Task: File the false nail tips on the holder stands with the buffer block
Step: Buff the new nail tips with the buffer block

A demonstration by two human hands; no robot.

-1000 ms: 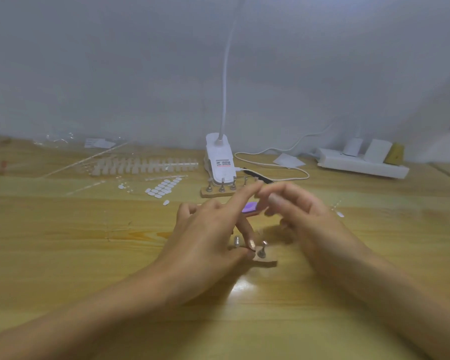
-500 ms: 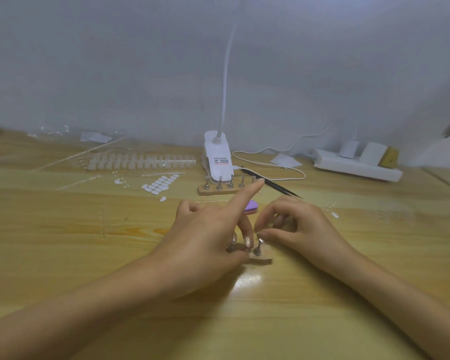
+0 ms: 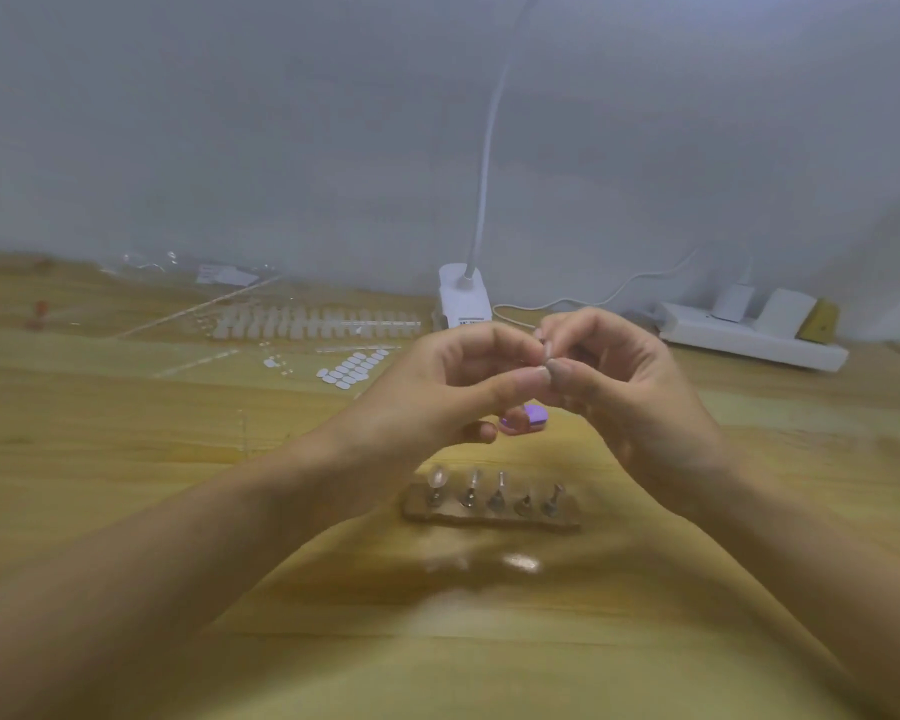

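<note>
far left, back of the surface [image 3: 126, 459]: tray of spare tips [image 3: 313, 322], with a sheet of white tabs [image 3: 352, 368] just in front. neither is touched.

left hand [image 3: 453, 387]: raised off the surface, fingers curled, thumb and forefinger brought tip to tip. grip looks closed in a pinch. blur hides whether anything small sits in it, so i cannot tell.

holder [image 3: 489, 511]: lies on the surface below and between the two wrists, with five stands in a row. the leftmost stand carries a clear nail tip [image 3: 436, 478]. the other four show thin pale slivers or bare heads, too blurred to say which.

buffer block [image 3: 533, 415]: purple, flat on the surface just behind the holder, partly hidden under the hands. neither hand holds it.

right hand [image 3: 624, 387]: raised level with the left, fingers curled, its fingertips touching the left's. same verdict on the grip: pinched shut, contents not readable.

far right, at the wall: power strip [image 3: 749, 337].

judgement on progress: early. the block is down, so no filing is under way at this moment. the hands seem busy with some small preparation above the holder. what is left: take up the block and work along the tips on the stands. none shows visible filing, though the blur would hide it.
</note>
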